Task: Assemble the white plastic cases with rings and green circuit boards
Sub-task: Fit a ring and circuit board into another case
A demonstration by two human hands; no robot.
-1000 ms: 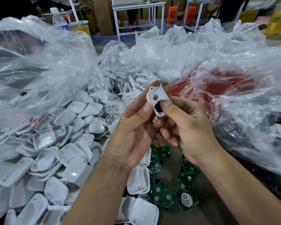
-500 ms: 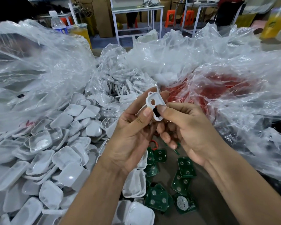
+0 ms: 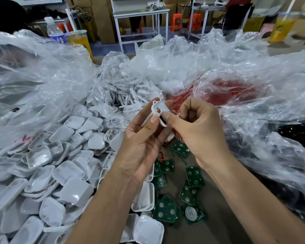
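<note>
Hands meet above the worktable on one small white plastic case half with a hole (image 3: 159,110). My left hand (image 3: 141,143) pinches it, thumb on its face; my right hand (image 3: 195,131) has its fingers curled and thumb tip pressing a black part (image 3: 163,120) at the case's lower edge. The case's long axis tilts up and away to the left. Loose green circuit boards (image 3: 195,176) lie directly below, nearer my right hand; heaped white cases (image 3: 67,171) lie to my left.

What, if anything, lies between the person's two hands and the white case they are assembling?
Nothing visible: the left hand and right hand both pinch the white case directly, held up above the green circuit boards.
</note>
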